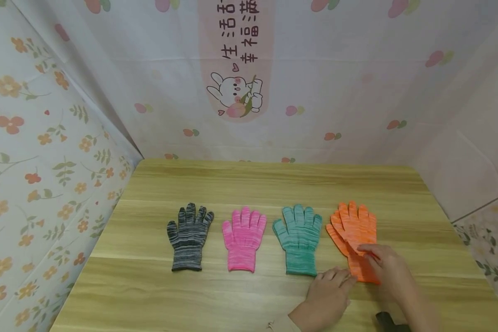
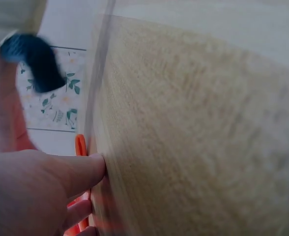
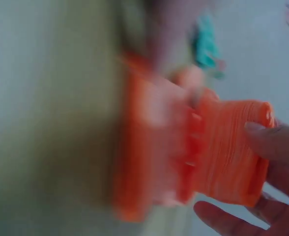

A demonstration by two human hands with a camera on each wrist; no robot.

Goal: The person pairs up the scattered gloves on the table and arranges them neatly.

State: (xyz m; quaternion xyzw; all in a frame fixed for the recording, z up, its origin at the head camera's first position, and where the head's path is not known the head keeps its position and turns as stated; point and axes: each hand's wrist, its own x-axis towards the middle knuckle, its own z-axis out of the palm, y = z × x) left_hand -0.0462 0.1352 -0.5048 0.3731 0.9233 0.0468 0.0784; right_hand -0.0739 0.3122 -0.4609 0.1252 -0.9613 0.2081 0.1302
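Two orange knit gloves lie one over the other at the right of the row. My right hand point(image 1: 392, 272) pinches the cuff of the upper orange glove point(image 3: 228, 147) between thumb and fingers, and that cuff is raised and folded up off the lower one. The lower orange glove point(image 1: 364, 272) lies flat on the table. My left hand point(image 1: 325, 295) rests at its cuff, fingertips touching near the cuff's left edge. In the left wrist view, the thumb point(image 2: 88, 167) is straight against the tabletop.
A teal glove point(image 1: 300, 240), a pink glove point(image 1: 244, 240) and a dark grey glove point(image 1: 190, 237) lie in a row to the left, fingers pointing away. The wooden table point(image 1: 249, 299) meets a printed curtain point(image 1: 315, 92) behind. A black strap point(image 1: 388, 320) is by the right wrist.
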